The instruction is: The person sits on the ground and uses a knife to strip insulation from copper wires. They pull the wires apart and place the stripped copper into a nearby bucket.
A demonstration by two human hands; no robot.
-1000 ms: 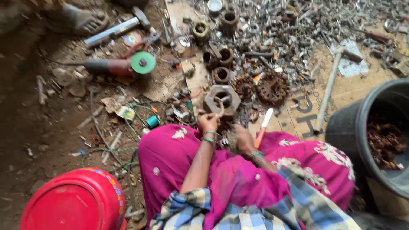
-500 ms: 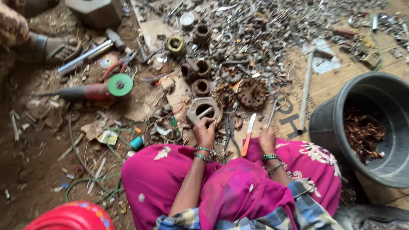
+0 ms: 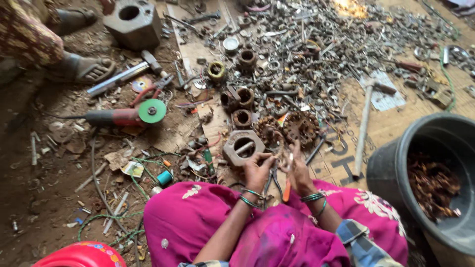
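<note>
left hand (image 3: 257,170), right hand (image 3: 298,170) (together), large nut (image 3: 242,147)

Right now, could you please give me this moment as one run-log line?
left hand: beside large hex nut | right hand: pinching small metal piece, unclear | black bucket: rusty scrap

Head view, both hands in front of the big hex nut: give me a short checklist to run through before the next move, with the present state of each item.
1. Both hands in view: ok. Left hand and right hand are close together above the lap.
2. What the hands grip: cannot tell; something small and blurred sits between them.
3. Large hex nut lying flat within reach: ok, just ahead of the left hand.
4. Pliers with an orange handle under the hands: ok, lying loose.
5. Black bucket upright beside the right arm: ok, rusty scrap inside.
6. Angle grinder away from the hands: ok, it lies well off to the left.
</note>
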